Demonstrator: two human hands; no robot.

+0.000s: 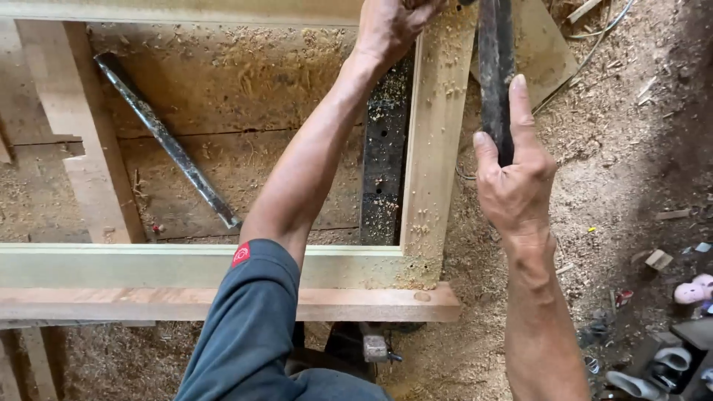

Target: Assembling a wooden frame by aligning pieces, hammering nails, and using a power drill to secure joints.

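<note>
The pale wooden frame [223, 266] is laid flat on a work surface thick with sawdust, and its corner joint sits just ahead of the person's body, where a long rail is met by an upright stile [434, 141] running away toward the top of the view. Beneath the near rail a reddish plank [223, 303] is seen, touching it along its length.

The step in hand is judged to be work on the stile near the joint, with a tool being brought to it. The right hand [516, 178] is closed round a dark, flat metal bar [496, 67], the fingers curled tight and the thumb laid straight up along its face; the bar is held upright just beside the stile's outer edge. The left hand [390, 26] is pressed down on the stile farther off, its fingers bent over the wood, though the tips are cut off by the top of the view.

A steady stile and a well-aimed bar would seem to be called for next.

The frame looks freshly planed, light in colour, square-edged, and dusted with shavings. Between the arms a dark perforated metal strip [382, 163] is seen under the stile, and well apart to the left a long steel chisel [167, 141] lies slanted on the boards.
</note>
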